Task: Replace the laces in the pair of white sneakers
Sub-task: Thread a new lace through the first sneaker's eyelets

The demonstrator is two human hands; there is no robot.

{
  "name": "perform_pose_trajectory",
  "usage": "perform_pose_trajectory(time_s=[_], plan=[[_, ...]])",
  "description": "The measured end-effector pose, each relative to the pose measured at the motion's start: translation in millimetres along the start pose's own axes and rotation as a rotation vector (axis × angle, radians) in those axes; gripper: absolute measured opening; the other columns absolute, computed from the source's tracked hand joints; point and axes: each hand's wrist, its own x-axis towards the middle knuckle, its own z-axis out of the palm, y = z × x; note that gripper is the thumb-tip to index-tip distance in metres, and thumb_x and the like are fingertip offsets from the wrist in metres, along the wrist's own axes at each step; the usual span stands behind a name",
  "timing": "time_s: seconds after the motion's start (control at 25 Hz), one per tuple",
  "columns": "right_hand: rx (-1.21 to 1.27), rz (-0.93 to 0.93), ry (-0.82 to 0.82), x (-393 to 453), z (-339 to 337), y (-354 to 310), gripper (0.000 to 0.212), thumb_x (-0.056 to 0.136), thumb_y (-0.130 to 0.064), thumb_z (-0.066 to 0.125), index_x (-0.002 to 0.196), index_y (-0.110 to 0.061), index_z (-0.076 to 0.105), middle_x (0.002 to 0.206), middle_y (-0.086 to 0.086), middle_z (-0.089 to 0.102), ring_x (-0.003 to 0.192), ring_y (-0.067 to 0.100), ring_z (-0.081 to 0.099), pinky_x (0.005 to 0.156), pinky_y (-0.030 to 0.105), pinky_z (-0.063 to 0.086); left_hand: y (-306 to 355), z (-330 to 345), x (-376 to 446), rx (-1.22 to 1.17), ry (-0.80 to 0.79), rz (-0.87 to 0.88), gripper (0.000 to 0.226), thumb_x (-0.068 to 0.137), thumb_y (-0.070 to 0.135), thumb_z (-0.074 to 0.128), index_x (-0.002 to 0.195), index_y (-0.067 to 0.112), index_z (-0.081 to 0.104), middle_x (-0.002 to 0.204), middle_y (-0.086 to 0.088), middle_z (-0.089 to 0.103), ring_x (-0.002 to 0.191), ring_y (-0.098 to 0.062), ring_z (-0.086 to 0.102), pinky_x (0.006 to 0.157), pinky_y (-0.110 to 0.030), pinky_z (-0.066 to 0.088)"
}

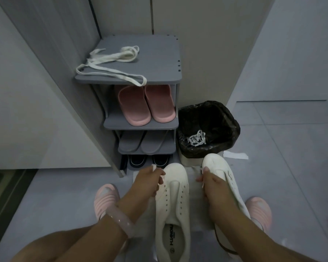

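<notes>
Pinched in both hands, a lace end sits on each side: left hand (150, 177) at the toe eyelets of the centre sneaker (173, 208), right hand (214, 184) just right of it, over the second sneaker (219, 167). That centre sneaker runs lengthwise up-frame, toe upward, between the hands. Spare laces (110, 63) lie on the rack top (159, 53), upper centre.

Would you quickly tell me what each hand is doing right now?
Left hand: pinches a lace end beside the left sneaker.
Right hand: pinches another lace end.
</notes>
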Motion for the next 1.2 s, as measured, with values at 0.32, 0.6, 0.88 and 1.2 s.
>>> perform_pose_trajectory(time_s=[0.32,0.6,0.88,1.2], plan=[[0.271,0.207,-0.183,13,13,13,0.015,0.092,-0.005,0.053,0.079,0.001,0.057,0.068,0.01,0.051,0.066,0.016,0.053,0.074,0.031,0.054,-12,1,9,1.003,0.072,0.442,0.039,0.094,0.034,0.045,0.132,0.025,0.045,0.129,-0.006,0.037,0.108,-0.023,0.054,0.09,-0.03,0.042],[-0.414,-0.126,-0.173,12,12,24,0.016,0.091,-0.013,0.053,0.078,-0.006,0.059,0.079,0.013,0.067,0.078,0.026,0.064,0.074,0.033,0.051,-34,28,27,0.937,-0.086,0.426,0.025,0.089,0.016,0.05,0.101,0.021,0.072,0.109,-0.006,0.054,0.104,-0.022,0.053,0.083,-0.027,0.043],[-0.673,-0.299,-0.218,14,9,26,0.036,0.092,-0.015,0.05,0.063,-0.02,0.03,0.063,-0.005,0.038,0.055,0.004,0.034,0.047,0.015,0.028,-34,34,35,0.725,-0.086,0.316,0.025,0.087,0.008,0.053,0.103,0.013,0.072,0.118,-0.004,0.063,0.108,-0.016,0.057,0.087,-0.022,0.044],[-0.865,-0.421,-0.154,17,5,29,0.042,0.095,-0.013,0.043,0.062,-0.024,0.02,0.06,-0.006,0.035,0.052,0.004,0.031,0.046,0.019,0.025,-36,32,33,0.735,-0.064,0.338,0.025,0.086,0.011,0.053,0.1,0.018,0.072,0.116,-0.001,0.062,0.105,-0.015,0.057,0.088,-0.027,0.048]])
